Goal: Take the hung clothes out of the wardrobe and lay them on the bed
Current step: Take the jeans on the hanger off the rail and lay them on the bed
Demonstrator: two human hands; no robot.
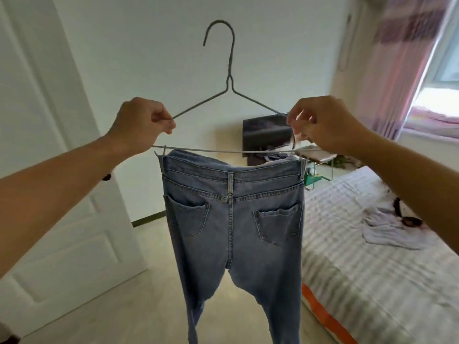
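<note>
At frame centre the left hand (142,122) and right hand (320,122) pinch the wire hanger (229,78), its small clips holding the jeans (233,219); a jolt could drop them before the bed (367,269), lower right.

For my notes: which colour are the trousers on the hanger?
Blue denim jeans, seen best in the head view.

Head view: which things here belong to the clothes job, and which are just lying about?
Job: jeans clipped to hanger, left hand, right hand, bed, pale garment already on it.
Lying about: TV, curtain, door.
</note>
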